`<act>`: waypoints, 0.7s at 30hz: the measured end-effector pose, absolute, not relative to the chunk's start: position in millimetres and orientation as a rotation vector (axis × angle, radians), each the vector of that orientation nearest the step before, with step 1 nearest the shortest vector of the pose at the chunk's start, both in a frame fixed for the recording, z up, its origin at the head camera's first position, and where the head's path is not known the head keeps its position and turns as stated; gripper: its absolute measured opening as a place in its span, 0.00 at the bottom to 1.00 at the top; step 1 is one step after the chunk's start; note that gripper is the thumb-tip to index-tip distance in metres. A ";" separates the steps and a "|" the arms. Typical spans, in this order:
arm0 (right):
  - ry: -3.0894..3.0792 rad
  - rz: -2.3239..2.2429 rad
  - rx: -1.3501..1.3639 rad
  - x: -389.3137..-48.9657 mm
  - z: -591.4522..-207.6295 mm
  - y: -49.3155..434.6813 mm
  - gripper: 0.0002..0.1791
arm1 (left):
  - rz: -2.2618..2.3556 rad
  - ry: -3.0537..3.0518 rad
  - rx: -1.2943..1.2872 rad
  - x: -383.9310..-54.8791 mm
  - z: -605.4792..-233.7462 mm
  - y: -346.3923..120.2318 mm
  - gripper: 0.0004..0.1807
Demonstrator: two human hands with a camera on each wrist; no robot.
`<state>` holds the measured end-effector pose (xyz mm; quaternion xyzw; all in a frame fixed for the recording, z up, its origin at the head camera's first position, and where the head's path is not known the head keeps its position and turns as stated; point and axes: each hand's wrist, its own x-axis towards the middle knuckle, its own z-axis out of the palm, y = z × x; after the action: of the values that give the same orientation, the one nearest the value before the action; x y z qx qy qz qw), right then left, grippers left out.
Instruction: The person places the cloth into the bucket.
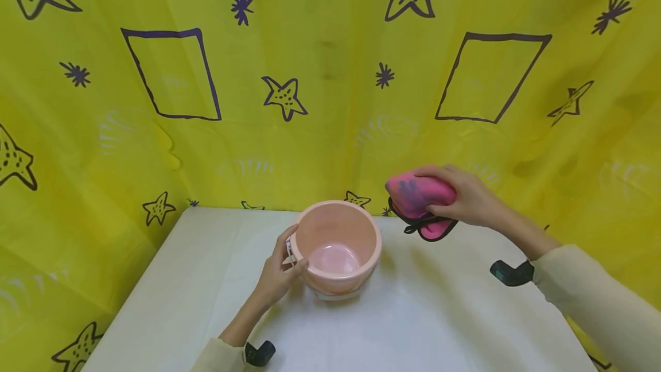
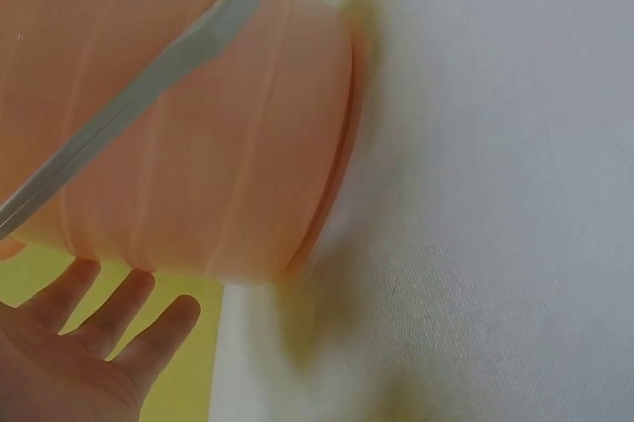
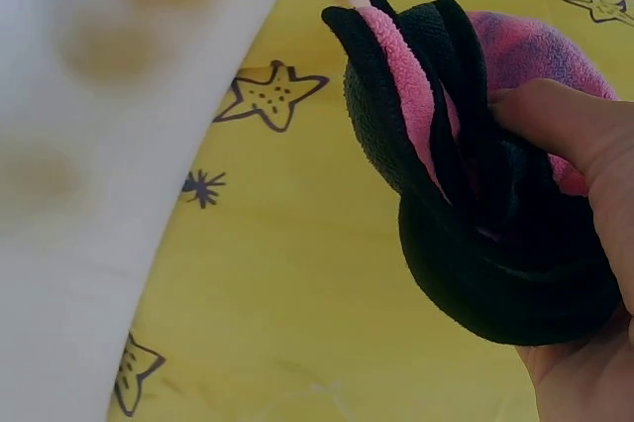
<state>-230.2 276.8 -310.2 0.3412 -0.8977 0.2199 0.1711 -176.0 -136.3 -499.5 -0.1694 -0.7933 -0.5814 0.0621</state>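
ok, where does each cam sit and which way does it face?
Head: on the head, facing forward and down at the white table and yellow backdrop; left hand, right hand and sleeves show.
Left wrist: on that wrist, facing the pink bucket from the side; part of the left hand shows lower left.
Right wrist: on that wrist, facing the pink-and-dark cloth; part of the right hand shows at right.
Shared: head and right wrist both show the cloth.
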 end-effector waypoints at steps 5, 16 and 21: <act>-2.580 0.624 1.014 -231.3 -296.7 264.7 0.37 | -1.772 -2.379 -0.519 -175.3 -499.9 -135.7 0.43; -2.646 0.609 1.104 -244.1 -279.6 230.6 0.36 | -1.779 -2.379 -0.497 -174.7 -499.6 -134.5 0.44; -2.714 0.578 1.154 -250.7 -272.0 209.4 0.36 | -1.777 -2.373 -0.496 -175.1 -499.7 -133.7 0.43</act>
<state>-250.7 209.4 -272.0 0.3832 -0.9009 0.1919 0.0681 -175.1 -133.7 -499.7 -0.1647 -0.7877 -0.5898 0.0676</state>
